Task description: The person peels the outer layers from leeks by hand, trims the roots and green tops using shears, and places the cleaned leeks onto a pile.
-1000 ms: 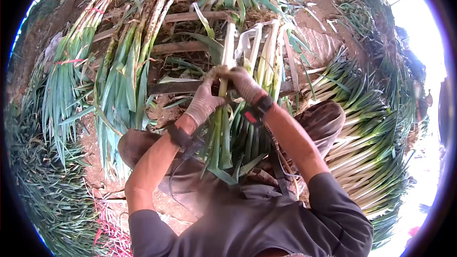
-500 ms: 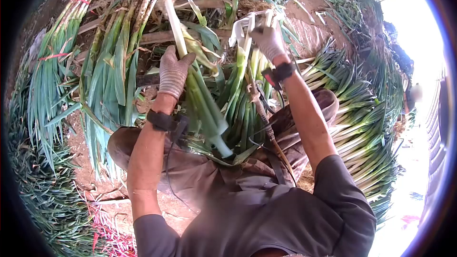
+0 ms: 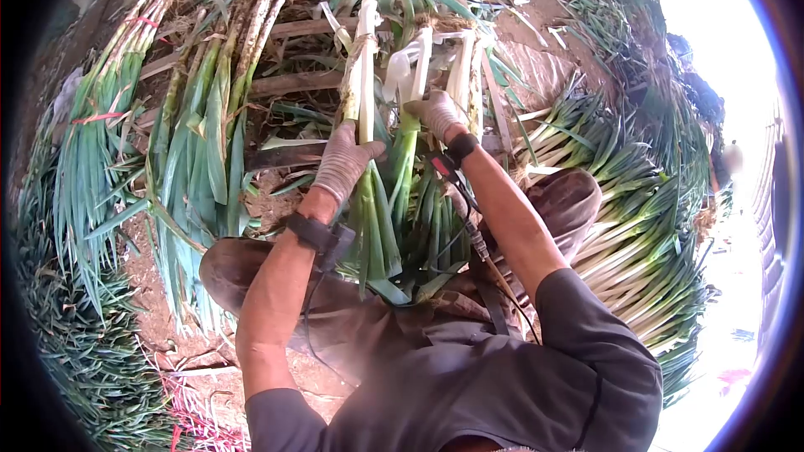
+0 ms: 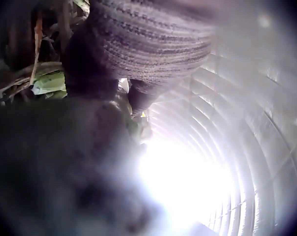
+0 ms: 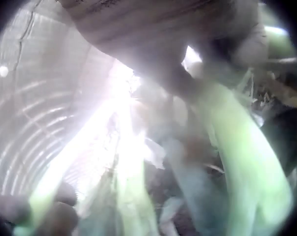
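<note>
Farm shed or greenhouse: bare soil (image 3: pixel 149 291) is lined with heaped green onions (image 3: pixel 641 230); curved, ribbed covering (image 4: pixel 237 113) is seen overhead.

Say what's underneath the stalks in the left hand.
Wooden slats show left of the stalks and seem to run beneath; whatever the left hand and stalks cover is hidden.

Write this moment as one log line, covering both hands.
left hand: grips leek stalks | right hand: grips another stalk | left side: red-tied bundle | right side: leek pile

Head view down, wrists close-up
</note>
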The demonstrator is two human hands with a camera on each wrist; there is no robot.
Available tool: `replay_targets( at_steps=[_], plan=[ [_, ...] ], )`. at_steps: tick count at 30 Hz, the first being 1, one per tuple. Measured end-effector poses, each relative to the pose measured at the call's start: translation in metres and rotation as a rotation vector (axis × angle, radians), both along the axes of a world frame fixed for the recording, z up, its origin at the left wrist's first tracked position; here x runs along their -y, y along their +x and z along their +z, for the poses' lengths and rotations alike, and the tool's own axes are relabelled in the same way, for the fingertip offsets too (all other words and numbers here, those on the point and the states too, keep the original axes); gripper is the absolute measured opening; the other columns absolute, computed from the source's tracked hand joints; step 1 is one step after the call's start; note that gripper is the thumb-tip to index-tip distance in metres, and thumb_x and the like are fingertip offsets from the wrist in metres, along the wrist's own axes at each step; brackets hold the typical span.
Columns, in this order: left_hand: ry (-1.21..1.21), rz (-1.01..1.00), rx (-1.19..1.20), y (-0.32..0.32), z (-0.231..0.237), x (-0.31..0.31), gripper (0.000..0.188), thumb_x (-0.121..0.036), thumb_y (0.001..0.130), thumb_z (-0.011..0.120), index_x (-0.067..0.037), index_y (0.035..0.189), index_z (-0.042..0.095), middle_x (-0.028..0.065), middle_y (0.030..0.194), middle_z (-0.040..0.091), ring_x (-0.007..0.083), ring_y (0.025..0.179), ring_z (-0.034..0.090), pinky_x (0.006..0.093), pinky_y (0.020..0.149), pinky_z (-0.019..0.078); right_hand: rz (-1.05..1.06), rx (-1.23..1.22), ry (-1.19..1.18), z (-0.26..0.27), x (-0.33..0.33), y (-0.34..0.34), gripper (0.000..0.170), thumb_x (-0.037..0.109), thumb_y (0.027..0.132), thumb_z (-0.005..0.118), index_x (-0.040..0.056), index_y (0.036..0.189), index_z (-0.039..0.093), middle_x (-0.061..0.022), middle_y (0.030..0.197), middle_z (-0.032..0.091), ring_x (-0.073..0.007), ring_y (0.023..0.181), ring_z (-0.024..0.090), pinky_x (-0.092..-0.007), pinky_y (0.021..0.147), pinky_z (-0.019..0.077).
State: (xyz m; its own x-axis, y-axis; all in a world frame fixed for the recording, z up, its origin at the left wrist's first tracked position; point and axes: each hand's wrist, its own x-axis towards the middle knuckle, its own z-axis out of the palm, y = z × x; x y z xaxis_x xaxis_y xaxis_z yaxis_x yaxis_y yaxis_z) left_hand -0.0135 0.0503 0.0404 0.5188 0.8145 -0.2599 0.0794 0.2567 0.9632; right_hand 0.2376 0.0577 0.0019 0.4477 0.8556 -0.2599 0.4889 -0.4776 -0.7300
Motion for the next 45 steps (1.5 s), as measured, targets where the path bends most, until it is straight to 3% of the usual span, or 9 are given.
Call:
replay_targets(
  at_steps=[8, 15, 16, 17, 22, 26, 30, 40, 45],
  plan=[
    [0.321, 0.087, -0.285, 0.0, 0.005, -0.003, 0.053, -0.018, 0.072, 0.083, 0.001, 0.115, 0.059, 0.0235, 0.095, 0.071, 0.0369, 0.092, 0.07, 0.0416, 0.086, 0.0545, -0.031, -0.142, 0.183, 0.051, -0.023, -0.081, 0.05, 0.045, 0.085, 0.066, -0.0013, 0.104, 0.069, -0.0107, 0.078, 0.069, -0.0186, 0.068, 0.067, -0.0347, 0.063, 0.0539],
    [0.348, 0.028, -0.138, 0.009, -0.025, 0.013, 0.043, -0.011, 0.084, 0.073, 0.001, 0.121, 0.057, 0.013, 0.105, 0.067, 0.0223, 0.094, 0.064, 0.0375, 0.08, 0.0541, 0.175, -0.095, -0.053, 0.071, 0.004, -0.082, 0.034, 0.031, 0.088, 0.063, -0.0018, 0.085, 0.069, -0.0104, 0.074, 0.068, -0.0168, 0.071, 0.066, -0.0329, 0.065, 0.0532],
    [0.386, -0.001, -0.063, 0.011, -0.039, 0.011, 0.038, -0.009, 0.089, 0.069, 0.001, 0.123, 0.056, 0.0103, 0.109, 0.065, 0.0195, 0.098, 0.062, 0.0366, 0.082, 0.0533, 0.438, 0.026, 0.502, -0.007, 0.005, -0.048, 0.032, 0.031, 0.089, 0.064, 0.0008, 0.098, 0.069, -0.0074, 0.084, 0.067, -0.0119, 0.08, 0.065, -0.0294, 0.065, 0.0519],
    [0.419, -0.013, 0.025, 0.011, -0.043, 0.01, 0.038, -0.011, 0.091, 0.066, 0.001, 0.125, 0.054, 0.0103, 0.114, 0.063, 0.0199, 0.101, 0.059, 0.0368, 0.085, 0.0519, 0.527, 0.001, 0.173, 0.003, 0.007, -0.036, 0.034, 0.022, 0.089, 0.064, 0.0007, 0.116, 0.063, -0.0086, 0.101, 0.066, -0.0118, 0.095, 0.062, -0.0309, 0.076, 0.0525],
    [0.103, 0.003, -0.098, 0.0, 0.038, 0.021, 0.072, -0.019, 0.074, 0.084, 0.006, 0.129, 0.045, 0.0199, 0.118, 0.061, 0.0258, 0.108, 0.059, 0.0376, 0.095, 0.0492, 0.149, -0.248, 0.326, 0.023, -0.005, -0.049, 0.032, 0.022, 0.082, 0.068, -0.0055, 0.099, 0.07, -0.0083, 0.078, 0.069, -0.0179, 0.064, 0.06, -0.0345, 0.06, 0.05],
    [0.135, 0.123, 0.037, 0.042, -0.038, 0.02, 0.081, -0.017, 0.069, 0.088, 0.007, 0.13, 0.042, 0.0191, 0.122, 0.06, 0.0277, 0.113, 0.057, 0.0373, 0.1, 0.0467, -0.152, -0.374, 0.338, 0.051, -0.02, -0.051, 0.036, 0.026, 0.084, 0.07, -0.0049, 0.101, 0.063, -0.012, 0.083, 0.067, -0.0212, 0.065, 0.063, -0.0365, 0.059, 0.0527],
    [0.119, -0.019, 0.082, 0.009, 0.002, 0.025, 0.097, -0.025, 0.074, 0.085, 0.009, 0.146, 0.029, 0.0241, 0.142, 0.046, 0.0275, 0.131, 0.044, 0.0384, 0.112, 0.035, 0.105, -0.578, 0.442, 0.062, -0.042, -0.002, 0.036, 0.033, 0.099, 0.058, 0.0045, 0.121, 0.061, -0.0046, 0.095, 0.067, -0.0154, 0.081, 0.065, -0.0297, 0.069, 0.0539],
    [-0.128, -0.053, 0.338, 0.001, -0.014, 0.027, 0.044, -0.019, 0.086, 0.072, 0.004, 0.121, 0.058, 0.0096, 0.099, 0.068, 0.0169, 0.075, 0.066, 0.0308, 0.064, 0.0553, -0.099, 0.251, 0.403, 0.084, -0.085, 0.052, 0.027, 0.021, 0.086, 0.073, 0.0023, 0.106, 0.074, -0.0076, 0.09, 0.072, -0.0146, 0.077, 0.065, -0.0308, 0.072, 0.0533],
    [-0.31, -0.067, 0.218, -0.011, -0.006, 0.023, 0.045, -0.013, 0.081, 0.077, 0.006, 0.116, 0.06, 0.0099, 0.097, 0.069, 0.0152, 0.08, 0.064, 0.0281, 0.07, 0.0527, -0.399, -0.429, 0.724, 0.128, -0.11, 0.107, 0.025, 0.014, 0.089, 0.068, -0.003, 0.107, 0.066, -0.0122, 0.088, 0.069, -0.0245, 0.065, 0.07, -0.037, 0.056, 0.062]
  ],
)
